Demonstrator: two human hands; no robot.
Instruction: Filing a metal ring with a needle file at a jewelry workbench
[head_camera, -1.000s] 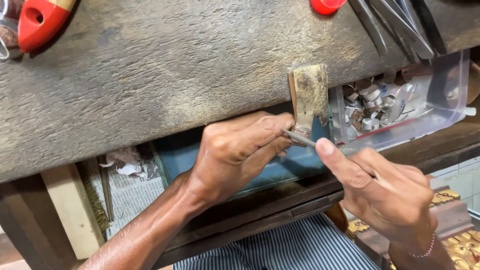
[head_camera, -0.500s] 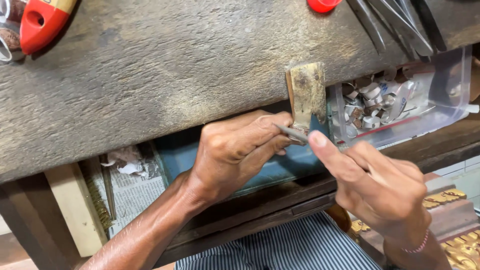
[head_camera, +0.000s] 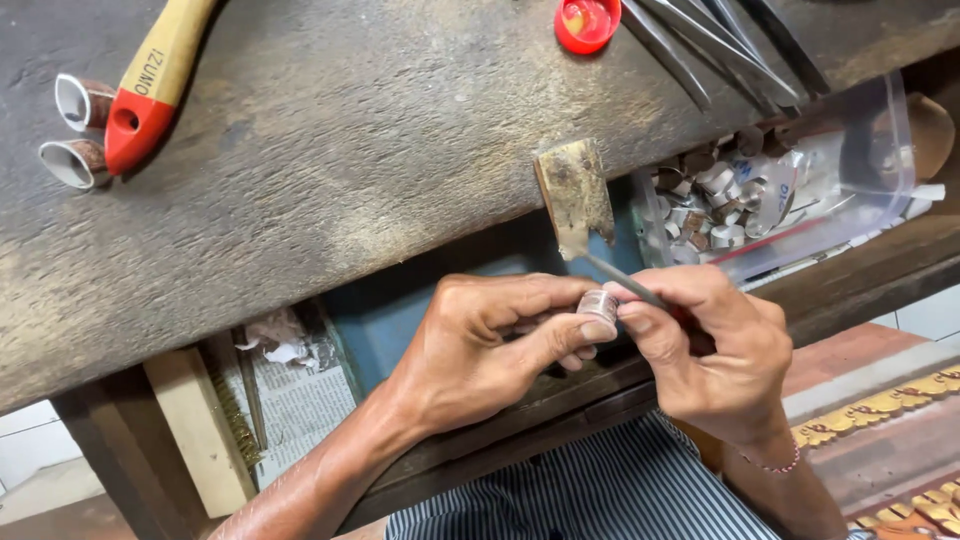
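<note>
A worn grey wooden workbench (head_camera: 330, 190) fills the far part of the view. Below its near edge lies a blue drawer (head_camera: 400, 320), with crumpled newspaper (head_camera: 300, 395) at the left end. A clear plastic bag (head_camera: 800, 190) sits to the right, beside the bench edge, holding many small metal rings and scraps. On the far left of the bench lie a tool with a red and wooden handle (head_camera: 150, 85) and, just left of it, two short metal tube pieces (head_camera: 75, 130). At the far right several dark metal tools (head_camera: 720, 45) fan out, a red cap (head_camera: 587, 22) next to them. A small worn bench peg (head_camera: 573, 195) juts from the bench edge, right above the hands.

The left hand (head_camera: 480, 350) is closed narrow, thumb and fingers pinching a small metal ring (head_camera: 598, 305) just below the peg. The right hand (head_camera: 715, 355) is curled tight around a thin metal file (head_camera: 625, 280), its forefinger along the tool; the file's tip reaches toward the peg and its shaft touches the ring. The two hands touch at the fingertips.
</note>
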